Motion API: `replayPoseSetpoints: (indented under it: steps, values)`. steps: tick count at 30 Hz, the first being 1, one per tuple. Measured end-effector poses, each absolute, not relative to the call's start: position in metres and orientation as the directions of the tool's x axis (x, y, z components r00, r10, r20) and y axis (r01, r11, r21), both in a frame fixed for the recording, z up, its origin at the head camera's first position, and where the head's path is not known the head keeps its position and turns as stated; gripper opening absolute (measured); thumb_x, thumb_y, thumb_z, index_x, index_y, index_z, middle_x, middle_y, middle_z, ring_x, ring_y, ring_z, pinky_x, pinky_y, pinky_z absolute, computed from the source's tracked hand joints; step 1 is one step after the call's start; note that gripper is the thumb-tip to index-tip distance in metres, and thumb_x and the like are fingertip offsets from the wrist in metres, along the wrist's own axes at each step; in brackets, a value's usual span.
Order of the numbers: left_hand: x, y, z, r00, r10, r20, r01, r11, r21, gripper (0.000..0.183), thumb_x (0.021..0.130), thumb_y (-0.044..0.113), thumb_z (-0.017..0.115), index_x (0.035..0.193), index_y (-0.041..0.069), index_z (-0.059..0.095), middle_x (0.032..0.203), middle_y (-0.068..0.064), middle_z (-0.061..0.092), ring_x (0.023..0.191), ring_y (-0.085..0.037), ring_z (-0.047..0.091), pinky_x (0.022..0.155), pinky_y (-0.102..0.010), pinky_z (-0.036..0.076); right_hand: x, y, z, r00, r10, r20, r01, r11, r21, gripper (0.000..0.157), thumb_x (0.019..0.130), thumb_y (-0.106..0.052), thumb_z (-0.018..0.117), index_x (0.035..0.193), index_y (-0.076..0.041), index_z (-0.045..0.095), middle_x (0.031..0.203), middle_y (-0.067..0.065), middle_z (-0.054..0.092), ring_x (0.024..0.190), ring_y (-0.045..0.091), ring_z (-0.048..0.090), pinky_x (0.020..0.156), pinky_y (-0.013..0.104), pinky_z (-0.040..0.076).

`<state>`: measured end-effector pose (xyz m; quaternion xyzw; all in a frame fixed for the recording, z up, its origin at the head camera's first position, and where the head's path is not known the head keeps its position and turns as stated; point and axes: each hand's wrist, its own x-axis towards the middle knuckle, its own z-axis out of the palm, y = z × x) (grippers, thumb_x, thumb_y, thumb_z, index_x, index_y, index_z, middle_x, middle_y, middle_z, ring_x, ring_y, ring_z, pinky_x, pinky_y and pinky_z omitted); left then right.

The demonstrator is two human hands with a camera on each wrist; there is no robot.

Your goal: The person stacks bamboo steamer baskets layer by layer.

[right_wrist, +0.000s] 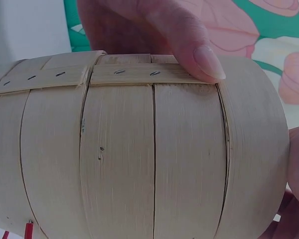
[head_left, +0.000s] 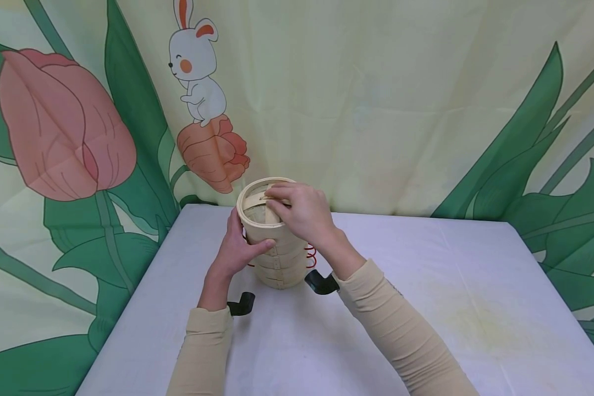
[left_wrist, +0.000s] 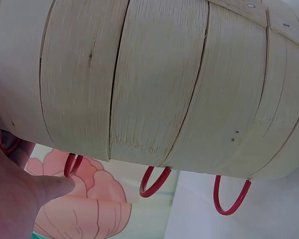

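A tall stack of small bamboo steamers (head_left: 291, 267) stands upright on the table, its lid (head_left: 249, 213) on top. My left hand (head_left: 234, 248) grips the stack's left side near the top, fingers behind it and thumb across the front. In the right wrist view, that thumb (right_wrist: 205, 57) presses just under the lid's edge. Above, my right hand (head_left: 307, 213) pinches the lid's woven cross strap between thumb and fingers; its fingertips partly cover the strap. Red rings (left_wrist: 155, 183) hang in a row from the tiers' side, with the left hand (left_wrist: 12, 194) beside them.
A white cloth covers the table (head_left: 425, 308). Behind it hangs a curtain (head_left: 376, 110) printed with tulips, leaves and a rabbit. Black curved mounts (head_left: 322, 282) stick out at both wrists, near the foot of the stack.
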<state>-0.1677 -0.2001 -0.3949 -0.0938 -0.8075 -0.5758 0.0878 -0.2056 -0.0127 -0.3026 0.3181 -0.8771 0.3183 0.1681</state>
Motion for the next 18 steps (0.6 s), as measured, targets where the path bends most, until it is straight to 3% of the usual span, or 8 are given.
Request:
replayPoseSetpoints:
  steps: [10,18]
  values:
    - [-0.1687,-0.1999,-0.3961,-0.969,0.048,0.240,0.243,0.313,0.918,0.110,0.078,0.027,0.083,0.159,0.015,0.009,0.156,-0.014,0.018,0.145,-0.028,0.024,0.114,-0.057,0.026,-0.2040,-0.0130,-0.3025,-0.748,-0.441,0.496,-0.657,0.600,-0.457,0.020,0.094,-0.022,0.072,0.112,-0.019,0.080,0.122,-0.004,0.071,0.115,0.017,0.065,0.089,0.045,0.051]
    - [-0.1696,-0.2010,-0.3962,-0.963,0.056,0.264,0.269,0.276,0.923,0.113,0.077,0.023,0.086,0.159,0.017,0.009,0.157,-0.011,0.022,0.143,-0.028,0.029,0.111,-0.057,0.030,-0.2043,-0.0113,-0.3004,-0.729,-0.478,0.489,-0.682,0.566,-0.463,0.024,0.096,-0.022,0.070,0.117,-0.014,0.078,0.124,0.000,0.070,0.121,0.018,0.061,0.098,0.042,0.049]
